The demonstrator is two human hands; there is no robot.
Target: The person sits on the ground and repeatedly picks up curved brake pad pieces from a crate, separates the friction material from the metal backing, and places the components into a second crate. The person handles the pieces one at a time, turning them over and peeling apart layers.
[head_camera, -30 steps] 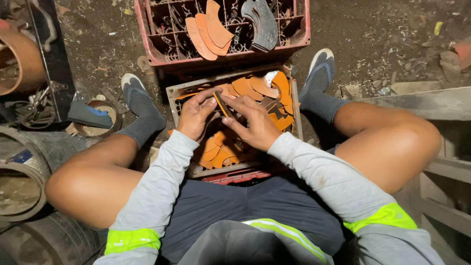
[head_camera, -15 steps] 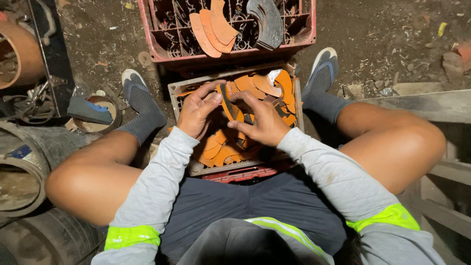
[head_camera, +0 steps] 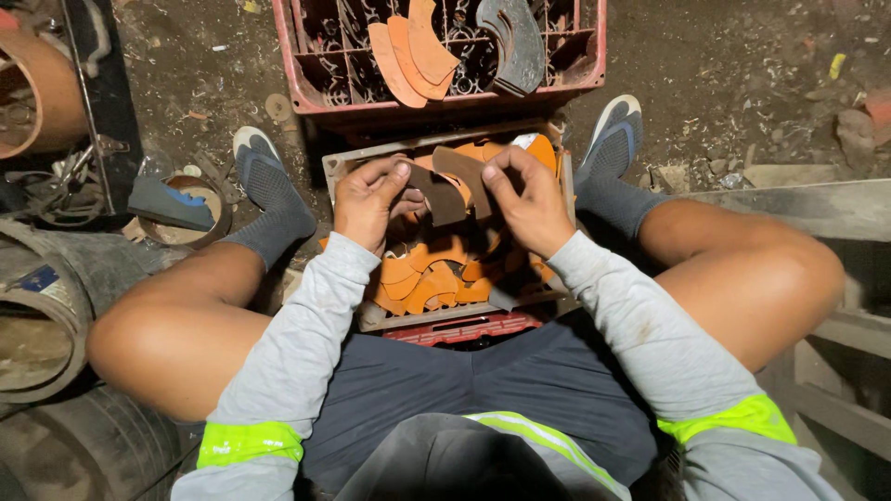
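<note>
I sit with my legs spread around a grey crate [head_camera: 342, 173] full of orange curved flat pieces [head_camera: 429, 276]. Both hands are raised over it. My left hand [head_camera: 368, 197] and my right hand [head_camera: 526, 197] each pinch an end of a dark brown curved piece [head_camera: 447, 190], held between them above the orange ones. A second brown piece seems to overlap the first; I cannot tell if they are separate.
A red crate [head_camera: 306, 93] stands beyond the grey one, holding a few orange curved pieces [head_camera: 408, 51] and a grey curved piece [head_camera: 513, 42]. Round drums [head_camera: 37, 315] and metal clutter lie at the left. A wooden frame [head_camera: 817, 209] runs along the right. My socked feet [head_camera: 264, 181] flank the crates on dirt ground.
My hands have lifted from the orange pieces and now hold a dark brown curved piece up between them. The view has tilted slightly downward.
</note>
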